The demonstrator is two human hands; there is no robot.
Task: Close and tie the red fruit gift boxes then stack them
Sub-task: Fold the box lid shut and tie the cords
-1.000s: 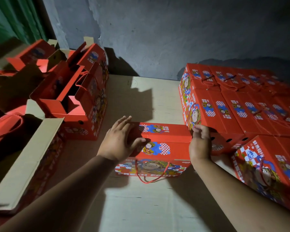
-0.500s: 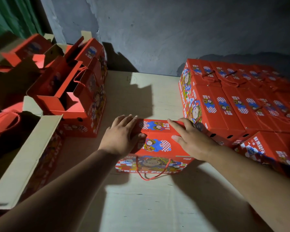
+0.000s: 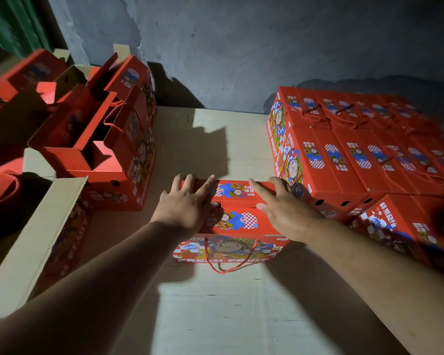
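Observation:
A closed red fruit gift box (image 3: pixel 235 221) with cartoon prints stands on the pale cardboard surface (image 3: pixel 215 303) in the middle. Its red rope handle (image 3: pixel 228 262) hangs loose over the near face. My left hand (image 3: pixel 186 204) lies flat on the left part of the lid, fingers straight and spread toward the far edge. My right hand (image 3: pixel 283 208) presses flat on the right part of the lid, fingers straight and pointing left. A block of closed red boxes (image 3: pixel 344 155) is stacked close to the right.
Several open red boxes (image 3: pixel 98 149) with raised flaps stand at the left. A brown cardboard flap (image 3: pixel 34 242) juts out at the near left. Another closed red box (image 3: pixel 405 226) sits at the near right. A grey wall (image 3: pixel 241 47) rises behind.
My right hand came off the right end of the box and moved onto the lid, fingers flat. My left hand slid a little further onto the lid. The box stayed put.

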